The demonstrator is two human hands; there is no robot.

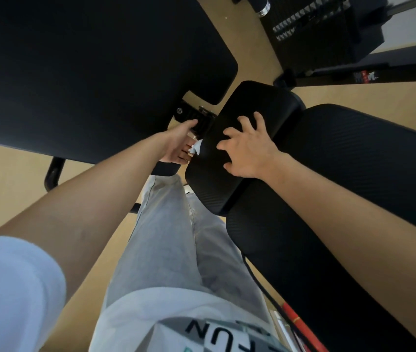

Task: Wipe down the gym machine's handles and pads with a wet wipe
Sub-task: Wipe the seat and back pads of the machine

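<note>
A small black textured pad (260, 105) sits at the end of a longer black bench pad (354, 174). My right hand (248, 148) rests on top of the small pad with fingers spread. My left hand (180, 143) reaches down along the small pad's left side and holds a white wet wipe (196, 147), of which only a small corner shows by the fingers. Most of the wipe is hidden between my left hand and the pad's side.
A large black pad (87, 72) fills the upper left, with a metal bracket (196, 115) below it. Black frame tubes (54, 174) stand on the tan floor (11, 186). A machine base and chrome-capped bar (262, 8) are at top right. My legs stand beside the bench.
</note>
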